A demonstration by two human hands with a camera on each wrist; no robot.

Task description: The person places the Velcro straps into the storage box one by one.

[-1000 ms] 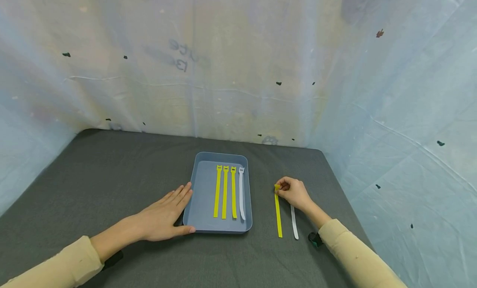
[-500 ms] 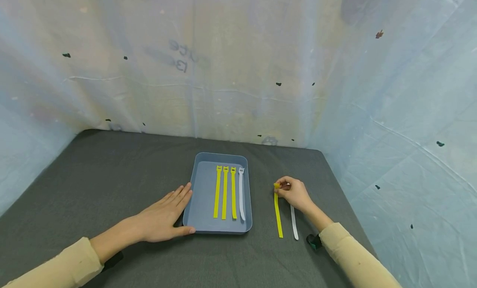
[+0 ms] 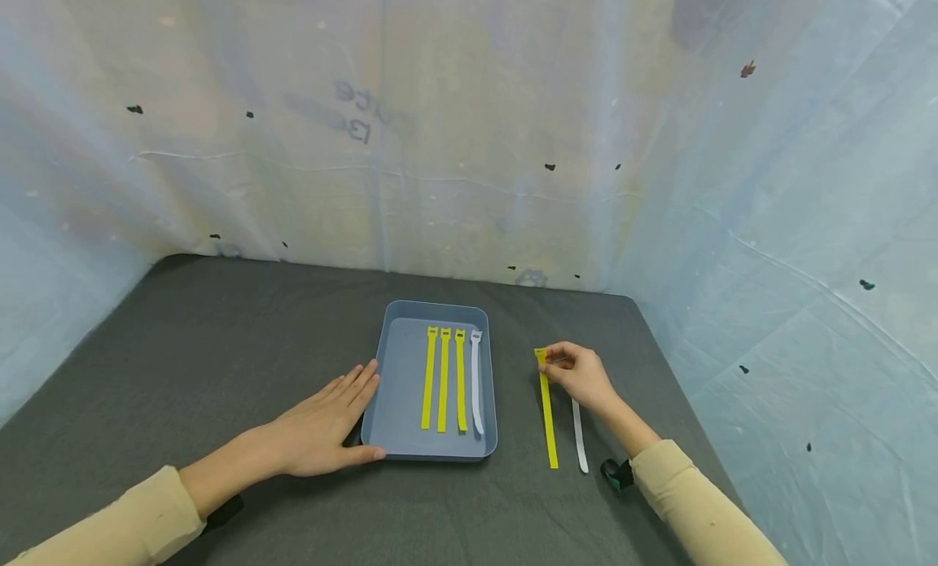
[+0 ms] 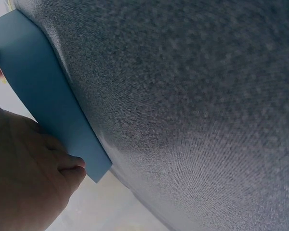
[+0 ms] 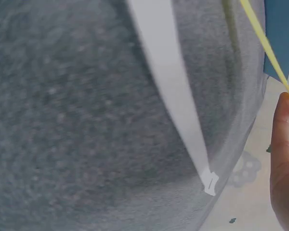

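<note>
Long beige sleeves are worn on both arms; a dark wrist device (image 3: 614, 472) with green is strapped beneath the right cuff.

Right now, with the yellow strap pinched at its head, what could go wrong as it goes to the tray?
1. The right hand pinches only the yellow strap's head; its tail could snag the white strap beside it.
2. The tray already holds four straps; a careless drop could land across them.

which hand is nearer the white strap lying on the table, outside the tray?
Right. The right hand is directly above the white strap's far end, pinching the yellow strap beside it. The left hand rests against the tray, across from it.
</note>
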